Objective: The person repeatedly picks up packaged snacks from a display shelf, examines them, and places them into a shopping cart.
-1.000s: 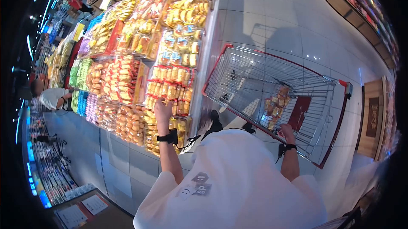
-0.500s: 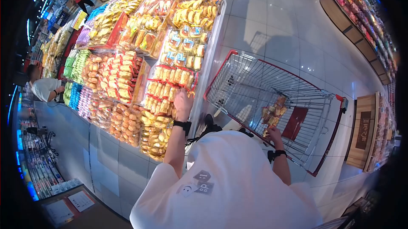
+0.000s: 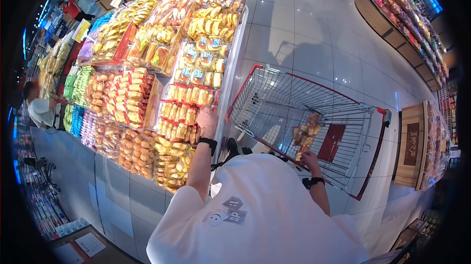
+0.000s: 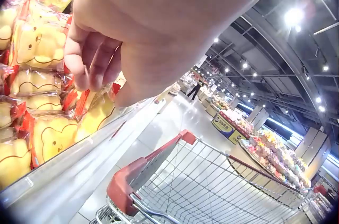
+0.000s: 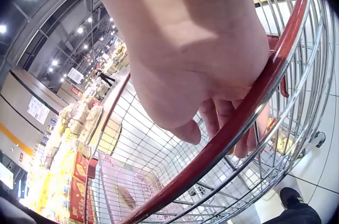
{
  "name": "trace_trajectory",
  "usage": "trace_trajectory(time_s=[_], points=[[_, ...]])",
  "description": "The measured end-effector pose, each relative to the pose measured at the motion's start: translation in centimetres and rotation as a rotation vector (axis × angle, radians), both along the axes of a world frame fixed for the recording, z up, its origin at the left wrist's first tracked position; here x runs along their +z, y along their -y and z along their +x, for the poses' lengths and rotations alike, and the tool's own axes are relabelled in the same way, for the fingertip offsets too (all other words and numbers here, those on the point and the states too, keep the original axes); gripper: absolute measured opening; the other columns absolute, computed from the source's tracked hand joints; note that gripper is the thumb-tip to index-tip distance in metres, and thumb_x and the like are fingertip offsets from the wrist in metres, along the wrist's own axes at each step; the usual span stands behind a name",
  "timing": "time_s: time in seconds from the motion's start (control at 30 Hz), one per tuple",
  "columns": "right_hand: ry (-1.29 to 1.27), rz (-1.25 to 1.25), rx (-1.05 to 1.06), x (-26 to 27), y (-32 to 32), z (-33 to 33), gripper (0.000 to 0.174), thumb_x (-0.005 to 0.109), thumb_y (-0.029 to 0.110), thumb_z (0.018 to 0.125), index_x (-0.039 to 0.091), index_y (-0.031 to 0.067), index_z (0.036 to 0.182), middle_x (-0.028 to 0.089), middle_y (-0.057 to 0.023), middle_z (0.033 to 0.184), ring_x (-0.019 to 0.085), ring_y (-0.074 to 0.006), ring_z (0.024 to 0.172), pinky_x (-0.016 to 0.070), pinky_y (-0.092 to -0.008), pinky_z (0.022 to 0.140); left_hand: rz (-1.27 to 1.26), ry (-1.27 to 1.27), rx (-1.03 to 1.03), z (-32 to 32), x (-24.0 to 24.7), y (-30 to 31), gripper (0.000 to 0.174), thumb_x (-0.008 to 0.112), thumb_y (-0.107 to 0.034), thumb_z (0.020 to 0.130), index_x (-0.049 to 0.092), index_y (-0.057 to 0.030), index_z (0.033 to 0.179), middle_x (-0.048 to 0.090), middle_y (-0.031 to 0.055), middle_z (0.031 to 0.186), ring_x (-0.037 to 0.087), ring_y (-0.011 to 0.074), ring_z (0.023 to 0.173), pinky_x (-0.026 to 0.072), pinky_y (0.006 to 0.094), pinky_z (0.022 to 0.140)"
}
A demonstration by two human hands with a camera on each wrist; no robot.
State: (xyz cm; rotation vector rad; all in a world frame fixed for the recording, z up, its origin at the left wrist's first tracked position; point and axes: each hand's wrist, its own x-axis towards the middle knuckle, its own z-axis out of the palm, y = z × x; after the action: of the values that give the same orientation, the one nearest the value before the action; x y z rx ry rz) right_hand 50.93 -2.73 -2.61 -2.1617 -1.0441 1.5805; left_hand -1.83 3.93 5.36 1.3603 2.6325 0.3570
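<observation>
Now, left hand (image 3: 207,122): low over the edge of the bread display, among the bear-face packets (image 4: 53,142). Fingers bent downward, thumb close beside the nearest wrapper. Cannot tell whether a packet is pinched.

Bear-face packets: yellow, clear wrap with red edging, stacked in rows just inside the display's pale rim (image 3: 240,28).

Right hand (image 3: 310,160): at the near side of the shopping cart (image 3: 363,117). Fingers curled over the red side rail (image 5: 209,152), tips on the basket side, partly hidden behind rail and wires.

In the cart: a small heap of wrapped packets (image 3: 305,131) near the right hand, beside a red panel (image 3: 331,141).

Further up the display: blue-labelled packets (image 3: 198,75); round brown buns (image 3: 135,153) on the side away from the cart.

Wearer: white shirt (image 3: 279,200) with a dark print at the chest, black band (image 3: 208,142) on the left wrist, another (image 3: 313,181) on the right.

Others about: person in a pale top (image 3: 41,109) by the display's far side; person in red (image 3: 73,9) farther off.

Beyond the cart: wooden stand (image 3: 411,144) with a dark sign, on glossy tiled floor.
</observation>
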Motion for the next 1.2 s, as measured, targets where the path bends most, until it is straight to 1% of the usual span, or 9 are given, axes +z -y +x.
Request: trace_trajectory(time_s=[0.37,0.57,0.67,0.8,0.93,1.0,1.07,1.13,1.2], points=[[0.025,-0.005,0.039,1.0,-0.2,-0.6,0.031,0.066,0.026,0.092,0.067,-0.0014,0.105,0.071,-0.0128,0.091,0.071,-0.0211,0.072,0.0558,-0.0320,0.058,0.080,0.045,0.042,-0.2,-1.5,1.7,0.033,0.072,-0.035,0.085,0.066,-0.0028,0.089,0.070,0.0212,0.088,0.070,0.0405,0.080,0.0575,0.0498,0.068],[0.020,-0.028,0.088,0.1,-0.6,-0.3,0.027,0.064,0.024,0.092,0.067,-0.0011,0.102,0.071,-0.0116,0.090,0.071,-0.0213,0.070,0.0556,-0.0321,0.057,0.194,0.185,0.096,-0.5,0.5,3.8,0.018,0.071,-0.019,0.083,0.067,-0.0021,0.088,0.071,0.0200,0.084,0.070,0.0394,0.079,0.0561,0.0467,0.070],[-0.019,0.031,0.143,-0.1,-1.3,0.0,0.025,0.064,0.022,0.091,0.066,-0.0008,0.100,0.071,-0.0110,0.088,0.069,-0.0191,0.070,0.0548,-0.0309,0.058,0.283,0.260,0.103,-0.6,2.7,5.3,0.014,0.071,-0.014,0.082,0.069,-0.0010,0.087,0.071,0.0189,0.080,0.070,0.0360,0.076,0.0556,0.0429,0.069],[-0.014,0.173,0.196,1.0,-3.0,-0.9,0.022,0.063,0.019,0.090,0.065,-0.0006,0.100,0.071,-0.0104,0.086,0.068,-0.0171,0.070,0.0540,-0.0298,0.061,0.395,0.367,0.103,-0.1,6.0,7.4,0.021,0.076,-0.013,0.082,0.070,0.0045,0.091,0.072,0.0150,0.077,0.071,0.0214,0.072,0.0554,0.0322,0.067],[-0.128,0.302,0.241,4.6,-6.3,-3.3,0.021,0.063,0.017,0.091,0.065,-0.0008,0.104,0.071,-0.0103,0.087,0.067,-0.0168,0.072,0.0540,-0.0299,0.066,0.406,0.492,0.068,0.7,9.4,8.9,0.019,0.071,-0.012,0.090,0.069,0.0052,0.098,0.072,0.0116,0.083,0.069,0.0155,0.074,0.0546,0.0286,0.069],[-0.175,0.346,0.303,7.4,-7.7,-5.2,0.023,0.063,0.017,0.092,0.065,-0.0010,0.106,0.071,-0.0104,0.088,0.067,-0.0171,0.075,0.0545,-0.0300,0.070,0.524,0.838,0.055,1.2,10.1,9.4,0.019,0.068,-0.011,0.093,0.067,0.0064,0.102,0.070,0.0088,0.086,0.068,0.0140,0.076,0.0551,0.0272,0.071],[-0.082,0.667,0.479,11.2,-8.6,-8.0,0.028,0.066,0.020,0.093,0.064,-0.0017,0.111,0.070,-0.0110,0.094,0.068,-0.0167,0.086,0.0543,-0.0301,0.077,0.538,0.975,0.023,2.7,13.9,9.7,0.018,0.065,-0.010,0.095,0.065,0.0057,0.104,0.069,0.0071,0.091,0.067,0.0133,0.079,0.0555,0.0268,0.074],[-0.199,0.630,0.526,16.8,-9.0,-11.1,0.031,0.066,0.019,0.093,0.062,-0.0016,0.116,0.069,-0.0112,0.099,0.067,-0.0165,0.090,0.0537,-0.0303,0.081,0.616,1.276,-0.003,4.6,17.7,9.9,0.017,0.064,-0.012,0.097,0.064,0.0034,0.104,0.069,0.0071,0.092,0.066,0.0130,0.081,0.0554,0.0277,0.078],[-0.319,0.592,0.569,21.0,-9.0,-13.7,0.034,0.066,0.019,0.094,0.060,-0.0015,0.120,0.069,-0.0114,0.103,0.066,-0.0162,0.095,0.0531,-0.0305,0.084,0.608,1.307,-0.011,6.4,20.1,10.2,0.017,0.063,-0.012,0.098,0.064,0.0022,0.107,0.070,0.0078,0.096,0.067,0.0153,0.085,0.0550,0.0303,0.082]])
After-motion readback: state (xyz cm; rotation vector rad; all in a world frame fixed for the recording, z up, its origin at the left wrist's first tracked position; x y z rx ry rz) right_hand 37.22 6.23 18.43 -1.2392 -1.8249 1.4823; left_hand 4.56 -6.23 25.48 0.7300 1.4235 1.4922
